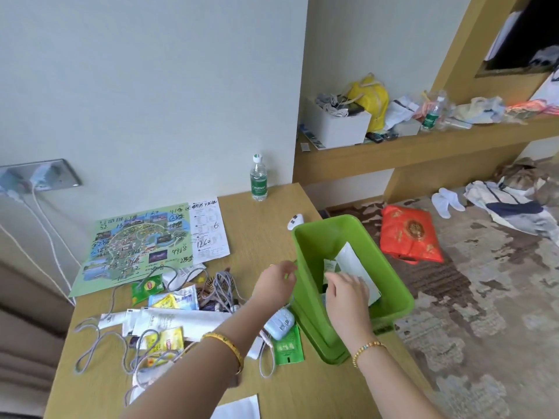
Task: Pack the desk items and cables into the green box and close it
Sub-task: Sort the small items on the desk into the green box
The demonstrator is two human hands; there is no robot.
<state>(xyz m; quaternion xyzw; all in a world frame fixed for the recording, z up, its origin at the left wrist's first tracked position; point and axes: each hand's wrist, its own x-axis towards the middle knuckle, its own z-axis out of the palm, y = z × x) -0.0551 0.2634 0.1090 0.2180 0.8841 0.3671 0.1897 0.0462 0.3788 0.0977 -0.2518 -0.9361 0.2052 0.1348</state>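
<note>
Fingers (348, 281) of the right hand (344, 293) are being pressed onto white packets (355, 261) inside the green box (390, 293); the left hand (276, 282) is hanging relaxed at its rim. Sachets (165, 340), grey cables (90, 343) and a map (136, 240) are still lying unpacked on the worktop (266, 231).

Your right hand (348, 290) is down inside the green box (326, 237); above it the box mouth is open, w/ free room toward the far wall. White packets (352, 261) stand just beyond the fingers, blocking the far-right side. Left hand (276, 281) sits at the box's left rim. Left of it: bare desk (257, 225) toward the water bottle (258, 179). Below-left it's crowded w/ grey cables (225, 287), sachets, white tubes (181, 320) and a blue charger (279, 323) touching the box's near-left side.
</note>
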